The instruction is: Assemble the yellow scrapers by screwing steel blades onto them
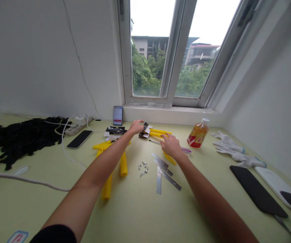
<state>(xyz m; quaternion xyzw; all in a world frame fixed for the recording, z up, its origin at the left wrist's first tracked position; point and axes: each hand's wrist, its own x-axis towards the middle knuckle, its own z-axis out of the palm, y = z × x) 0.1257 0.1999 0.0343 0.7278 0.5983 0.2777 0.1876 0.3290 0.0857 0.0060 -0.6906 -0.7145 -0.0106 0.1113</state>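
My left hand [136, 127] reaches to the back of the table, its fingers stretched out beside a black-and-white card package [145, 130]. Yellow handles [160, 131] extend to the right from that package. My right hand [171, 145] hovers at or touches the lower yellow handle, fingers spread; contact is unclear. Partly hidden by that hand lies a screwdriver [186, 150] with a clear purple handle, and another yellow piece [169, 158] shows below. Several flat metal blades [169, 179] overlap in front. Small screws and nuts [143, 168] lie in a loose group. Yellow tubular-handled tools [123, 165] are partly behind my left forearm.
Left: a black pile of strips [26, 135], a phone [80, 139], a power strip [78, 125] and cables. A second phone [117, 115] stands upright near black packages [115, 131]. Right: a drink bottle [198, 133], white gloves [228, 146], and dark and white flat objects [257, 189].
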